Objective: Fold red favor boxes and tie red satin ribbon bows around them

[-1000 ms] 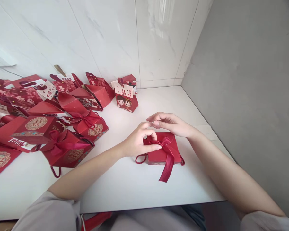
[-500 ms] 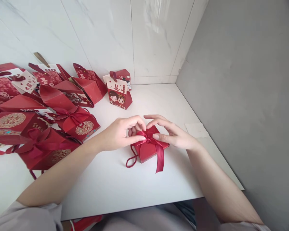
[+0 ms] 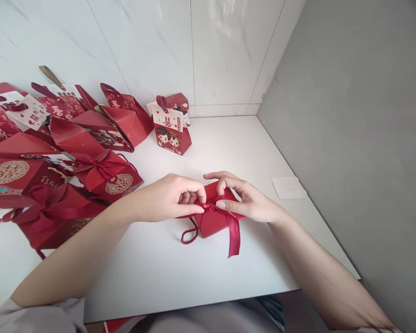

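A small red gift box (image 3: 213, 225) lies on the white table in front of me, partly covered by my hands. Around it runs a dark red satin ribbon (image 3: 234, 236), knotted on top, with one tail hanging over the near side. My left hand (image 3: 180, 199) pinches the ribbon between thumb and forefinger at the left of the knot. On the other side, my right hand (image 3: 244, 199) has its thumb and bent forefinger closed on the ribbon just right of the knot. A twisted cord loop (image 3: 190, 236) sticks out from the box's left.
Several red gift boxes (image 3: 125, 125) crowd the table's left, some with ribbon bows. A box with two cartoon faces (image 3: 169, 132) stands near the tiled wall (image 3: 225, 60). A white paper square (image 3: 288, 188) lies at the right, beside the grey panel (image 3: 360, 129).
My hands have drawn slightly apart, the left moving left with the ribbon. The right forefinger has curled down toward its thumb. The whole view has shifted a little.
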The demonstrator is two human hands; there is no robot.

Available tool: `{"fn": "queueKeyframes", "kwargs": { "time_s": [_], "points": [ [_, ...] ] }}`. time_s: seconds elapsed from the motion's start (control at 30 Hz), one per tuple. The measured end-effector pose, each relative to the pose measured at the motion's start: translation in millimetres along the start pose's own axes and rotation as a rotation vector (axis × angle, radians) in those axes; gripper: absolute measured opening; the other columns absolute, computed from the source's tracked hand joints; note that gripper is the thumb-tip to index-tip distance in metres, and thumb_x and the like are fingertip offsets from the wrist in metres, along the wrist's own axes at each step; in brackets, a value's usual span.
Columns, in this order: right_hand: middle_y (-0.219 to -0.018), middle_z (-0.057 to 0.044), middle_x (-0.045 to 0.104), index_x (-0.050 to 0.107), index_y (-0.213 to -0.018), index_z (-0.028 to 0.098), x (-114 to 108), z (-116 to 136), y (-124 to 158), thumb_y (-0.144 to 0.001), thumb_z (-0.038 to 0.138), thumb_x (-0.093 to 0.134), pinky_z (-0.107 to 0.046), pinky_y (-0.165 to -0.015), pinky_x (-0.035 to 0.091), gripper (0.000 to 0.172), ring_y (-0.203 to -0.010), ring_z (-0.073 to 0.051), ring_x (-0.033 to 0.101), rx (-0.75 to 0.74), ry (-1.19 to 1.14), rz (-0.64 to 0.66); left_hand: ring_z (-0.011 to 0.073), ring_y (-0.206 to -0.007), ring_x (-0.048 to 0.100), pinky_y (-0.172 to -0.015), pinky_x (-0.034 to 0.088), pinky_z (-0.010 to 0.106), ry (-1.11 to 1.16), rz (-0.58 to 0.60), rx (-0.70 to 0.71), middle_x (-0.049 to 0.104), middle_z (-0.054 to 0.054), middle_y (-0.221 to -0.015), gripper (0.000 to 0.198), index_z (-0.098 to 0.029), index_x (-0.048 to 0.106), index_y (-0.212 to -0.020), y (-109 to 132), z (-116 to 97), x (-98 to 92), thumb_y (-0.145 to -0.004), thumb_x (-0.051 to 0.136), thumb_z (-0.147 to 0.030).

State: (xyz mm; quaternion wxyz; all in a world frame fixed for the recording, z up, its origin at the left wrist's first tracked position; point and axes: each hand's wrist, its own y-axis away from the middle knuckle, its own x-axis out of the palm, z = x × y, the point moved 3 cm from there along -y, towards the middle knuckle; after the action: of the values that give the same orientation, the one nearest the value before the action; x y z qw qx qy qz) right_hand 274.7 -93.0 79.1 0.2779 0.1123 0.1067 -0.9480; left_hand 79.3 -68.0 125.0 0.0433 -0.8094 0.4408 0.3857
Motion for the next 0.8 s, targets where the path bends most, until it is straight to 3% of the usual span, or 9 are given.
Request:
{"fn": "queueKeyframes", "kwargs": {
  "time_s": [0.13, 0.27, 0.43, 0.6, 0.8],
  "points": [
    [-0.144, -0.006, 0.047, 0.057, -0.078, 0.021, -3.0, -0.2, 1.4, -0.086, 0.031, 0.067, -0.04, -0.102, 0.038, 0.017, -0.128, -0.024, 0.048, 0.007, -0.045, 0.018, 0.008, -0.058, 0.046, -0.053, 0.036, 0.02, -0.036, -0.012, 0.047, 0.056, -0.002, -0.067, 0.019, -0.02, 0.067, -0.086, 0.2, -2.1, -0.2, -0.087, 0.059, -0.036],
    [-0.147, -0.006, 0.045, 0.063, -0.082, 0.021, -4.7, -2.6, 2.0, -0.088, 0.033, 0.064, -0.04, -0.101, 0.041, 0.014, -0.129, -0.025, 0.049, 0.017, -0.142, 0.034, 0.0079, -0.057, 0.044, -0.052, 0.034, 0.021, 0.078, -0.016, 0.083, 0.056, -0.001, -0.066, 0.024, -0.019, 0.07, -0.086, 0.3, -2.1, -1.0, -0.086, 0.06, -0.041],
    [-0.145, -0.007, 0.048, 0.056, -0.07, 0.019, -3.5, -3.8, 1.2, -0.09, 0.037, 0.06, -0.041, -0.099, 0.043, 0.028, -0.131, -0.026, 0.047, 0.03, -0.192, 0.021, 0.0074, -0.056, 0.042, -0.052, 0.035, 0.02, 0.2, 0.004, 0.081, 0.05, -0.003, -0.061, 0.023, -0.018, 0.068, -0.086, -0.5, -0.2, 0.2, -0.083, 0.064, -0.041],
    [-0.149, -0.004, 0.042, 0.065, -0.077, 0.022, -0.7, -0.7, 1.9, -0.08, 0.035, 0.074, -0.045, -0.111, 0.034, 0.016, -0.139, -0.027, 0.037, 0.025, -0.075, 0.108, 0.0061, -0.051, 0.039, -0.048, 0.032, 0.019, 0.232, 0.031, 0.039, 0.048, -0.005, -0.057, 0.026, -0.016, 0.057, -0.076, -1.3, -0.4, 2.4, -0.082, 0.064, -0.041],
    [-0.147, -0.004, 0.045, 0.067, -0.077, 0.022, -1.1, -1.7, 2.3, -0.087, 0.037, 0.065, -0.046, -0.11, 0.036, 0.018, -0.137, -0.027, 0.04, 0.057, -0.136, 0.12, 0.0058, -0.048, 0.032, -0.045, 0.025, 0.02, 0.118, 0.069, 0.007, 0.046, -0.004, -0.056, 0.029, -0.016, 0.058, -0.069, -0.2, -0.9, 0.3, -0.087, 0.056, -0.038]
  ]
}}
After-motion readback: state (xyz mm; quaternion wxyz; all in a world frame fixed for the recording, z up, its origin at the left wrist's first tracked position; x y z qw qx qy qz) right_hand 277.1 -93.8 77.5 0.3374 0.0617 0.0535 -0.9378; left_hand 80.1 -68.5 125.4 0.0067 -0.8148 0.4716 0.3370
